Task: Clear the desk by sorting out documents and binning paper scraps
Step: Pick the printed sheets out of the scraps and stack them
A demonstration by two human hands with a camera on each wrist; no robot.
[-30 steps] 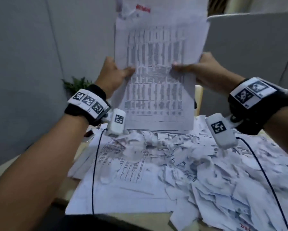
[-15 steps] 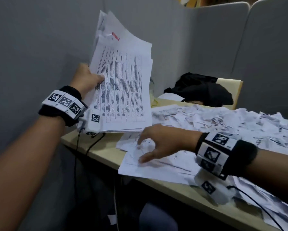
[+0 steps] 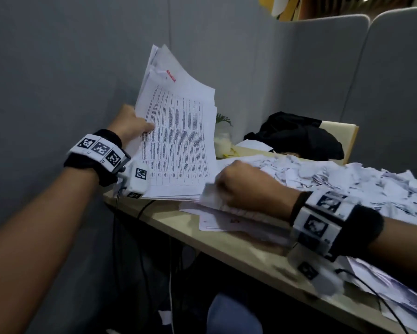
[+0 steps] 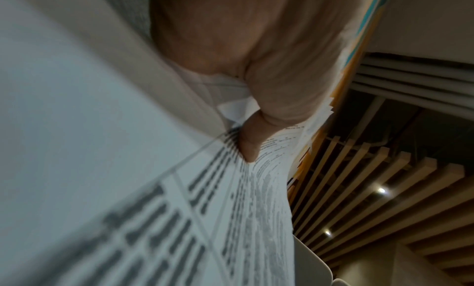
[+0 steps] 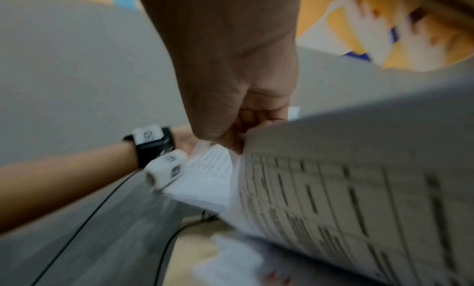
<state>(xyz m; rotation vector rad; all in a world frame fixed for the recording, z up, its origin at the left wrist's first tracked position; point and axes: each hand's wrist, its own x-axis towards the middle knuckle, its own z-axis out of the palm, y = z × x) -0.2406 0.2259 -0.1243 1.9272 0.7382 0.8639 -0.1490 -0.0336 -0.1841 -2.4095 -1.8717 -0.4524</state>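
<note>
The sheaf of documents (image 3: 178,138) stands nearly upright at the left end of the worktop (image 3: 238,249), its lower edge resting on the surface and its top fanning loosely towards the grey partition (image 3: 70,68). The left hand (image 3: 128,122) pinches its left edge, thumb on the printed face and fingers behind. Just beside it, the right hand (image 3: 241,186) is curled tight on the corner of a printed sheet (image 5: 346,189) from the flat papers (image 3: 229,220) lying at the front lip. Paper like this is light but floppy, and the sheets look liable to slide over one another, so a stack held by one edge will probably splay; a grip low down, near the squared bottom edge, should keep it together (the top is already spreading). The torn scraps (image 3: 335,179) heaped to the right are lighter still and would likely scatter under a brisk sweep. Room is tight: partition close on the left, front edge near, a black bundle (image 3: 299,136) and a small plant (image 3: 223,138) behind. Open space lies mainly upwards.
</note>
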